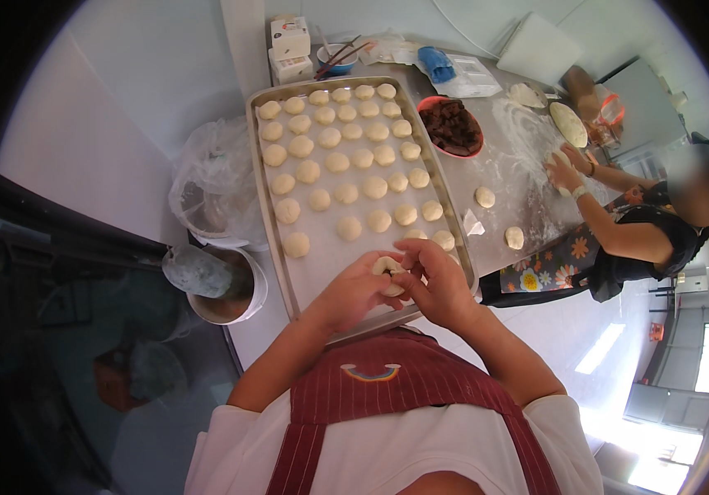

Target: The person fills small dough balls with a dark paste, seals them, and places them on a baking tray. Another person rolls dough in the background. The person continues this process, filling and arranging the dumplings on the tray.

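Note:
Over the near end of a metal baking tray [258, 179], both my hands are around one piece of dough [385, 267]. My left hand [354, 288] cups it from the left. The fingers and thumb of my right hand [438, 281] pinch its edge, where a small dark filling shows in the opening. Rows of round dough balls [346, 193] lie on the light lining of the tray. A red bowl of dark brown chunks [451, 127] stands just beyond the tray's right side. Two loose dough balls [485, 197] rest on the floured metal table [503, 167].
At the right, a co-worker in a flowered apron [568, 263] presses dough on the table. White boxes [291, 38] and a bowl with chopsticks [336, 59] stand behind the tray. White buckets [257, 291] and plastic bags [218, 161] are at the left.

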The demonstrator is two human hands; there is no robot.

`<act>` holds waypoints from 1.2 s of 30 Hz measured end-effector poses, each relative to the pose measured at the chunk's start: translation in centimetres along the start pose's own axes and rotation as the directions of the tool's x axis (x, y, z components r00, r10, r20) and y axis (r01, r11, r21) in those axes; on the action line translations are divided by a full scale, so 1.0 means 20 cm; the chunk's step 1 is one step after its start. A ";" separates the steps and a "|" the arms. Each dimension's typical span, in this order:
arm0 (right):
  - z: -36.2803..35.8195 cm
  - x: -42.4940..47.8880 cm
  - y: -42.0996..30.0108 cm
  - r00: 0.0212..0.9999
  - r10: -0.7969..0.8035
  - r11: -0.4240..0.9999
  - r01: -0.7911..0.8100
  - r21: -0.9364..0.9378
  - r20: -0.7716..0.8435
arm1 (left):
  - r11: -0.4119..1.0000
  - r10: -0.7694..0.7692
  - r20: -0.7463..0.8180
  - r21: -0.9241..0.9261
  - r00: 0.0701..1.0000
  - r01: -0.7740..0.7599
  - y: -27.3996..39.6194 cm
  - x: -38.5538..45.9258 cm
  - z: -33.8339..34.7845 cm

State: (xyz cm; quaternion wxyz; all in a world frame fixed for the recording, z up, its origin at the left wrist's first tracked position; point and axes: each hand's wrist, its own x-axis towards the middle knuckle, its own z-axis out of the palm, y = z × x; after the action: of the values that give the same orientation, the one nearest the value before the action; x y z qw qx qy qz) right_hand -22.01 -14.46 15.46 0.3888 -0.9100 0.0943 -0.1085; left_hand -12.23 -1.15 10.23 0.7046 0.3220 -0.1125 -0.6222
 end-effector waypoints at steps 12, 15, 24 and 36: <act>-0.03 0.01 0.03 0.995 -0.019 0.999 0.016 0.034 0.101 | 0.989 -0.082 0.209 0.135 0.975 0.055 0.07 0.03 -0.04; 0.02 -0.01 0.01 0.969 0.247 0.922 -0.234 0.309 0.000 | 0.994 0.055 0.042 -0.097 0.998 -0.051 0.04 0.02 0.00; 0.09 0.01 0.04 0.991 0.075 0.985 -0.057 0.162 -0.107 | 0.992 0.005 -0.326 -0.116 0.945 -0.045 -0.08 0.11 0.03; -0.05 -0.02 0.06 0.997 -0.035 0.999 0.032 0.033 0.072 | 0.972 -0.232 -0.118 -0.001 0.966 0.233 0.02 0.15 0.05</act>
State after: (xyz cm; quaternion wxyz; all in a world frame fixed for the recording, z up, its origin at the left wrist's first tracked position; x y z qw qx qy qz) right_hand -22.69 -15.87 15.23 0.4046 -0.9085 0.0630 -0.0835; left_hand -11.93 -4.25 10.60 0.6300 0.3736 -0.0363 -0.6798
